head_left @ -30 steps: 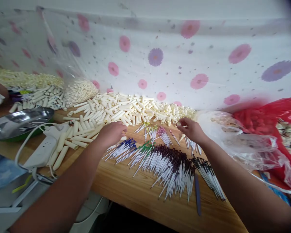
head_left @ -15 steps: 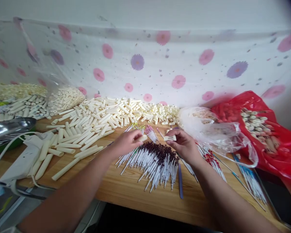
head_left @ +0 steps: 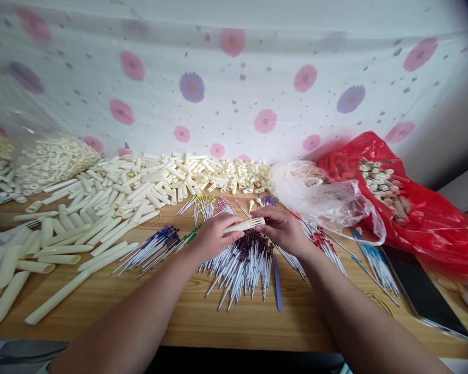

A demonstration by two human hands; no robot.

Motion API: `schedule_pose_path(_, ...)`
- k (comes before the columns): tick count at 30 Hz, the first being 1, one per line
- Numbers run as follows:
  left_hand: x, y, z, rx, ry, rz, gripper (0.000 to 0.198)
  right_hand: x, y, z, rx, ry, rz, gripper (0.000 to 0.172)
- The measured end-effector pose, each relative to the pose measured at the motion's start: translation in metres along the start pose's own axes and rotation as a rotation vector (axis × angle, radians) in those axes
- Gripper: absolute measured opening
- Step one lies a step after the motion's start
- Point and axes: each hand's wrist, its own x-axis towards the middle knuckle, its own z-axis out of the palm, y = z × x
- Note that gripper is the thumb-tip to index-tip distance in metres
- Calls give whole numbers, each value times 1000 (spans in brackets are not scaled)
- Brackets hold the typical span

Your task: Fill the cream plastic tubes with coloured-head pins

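Note:
Between my hands lies a cream multi-colour pen barrel (head_left: 237, 227), nearly level, with a slotted section (head_left: 255, 223) at its right end. My left hand (head_left: 216, 232) is closed round the left part of the barrel. The thumb and fingers of my right hand (head_left: 284, 228) close on the slotted end, so the slotted section and barrel sit in line. Whether they are fully joined I cannot tell. Just below the hands spreads a pile of white pen refills with dark brown ends (head_left: 244, 265). Blue-ended refills (head_left: 156, 246) lie left of my left hand.
Cream barrels (head_left: 120, 192) heap along the back and left. Red-ended refills (head_left: 322, 241), a purple flat strip (head_left: 277, 283) and a dark phone-like slab (head_left: 425, 291) lie on the wooden table (head_left: 203, 322). A clear bag (head_left: 304, 187) and red bag (head_left: 432, 218) stand at right.
My hands have come together; the slotted piece in my right hand now meets the barrel in my left. The view has shifted, showing more of the table's right side.

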Motion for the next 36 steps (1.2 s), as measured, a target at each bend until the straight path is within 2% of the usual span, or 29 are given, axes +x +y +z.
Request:
schedule_pose_path(4, -4, -1, -1, 98, -31, 71, 24, -2, 3, -2, 83, -64, 95, 33)
schedule_pose_path(9, -6, 2, -3, 216, -79, 91, 25, -3, 1, -7, -53, -144, 102, 35)
schedule_pose_path(16, -8, 4, 1, 205, -52, 73, 24, -3, -9, -9, -56, -213, 173, 39)
schedule_pose_path(22, -7, 12, 1, 130, -50, 23, 25, -2, -17, -7, -324, -107, 84, 55)
schedule_pose_path(24, -7, 15, 1, 94, -63, -25, 24, -2, -16, -6, -338, -103, 68, 56)
schedule_pose_path(27, -7, 18, 3, 48, -94, -73, 24, -3, -12, -2, -153, -44, 41, 52)
schedule_pose_path(31, -8, 27, 13, -4, -205, -18, 21, -5, -15, 8, 194, 117, 34, 51)
schedule_pose_path(33, -9, 31, 19, -11, -235, 7, 21, -7, -19, 13, 238, 107, 39, 50)
schedule_pose_path(36, -9, 34, 23, -18, -207, -24, 18, -8, -23, 18, 238, 79, 2, 49)
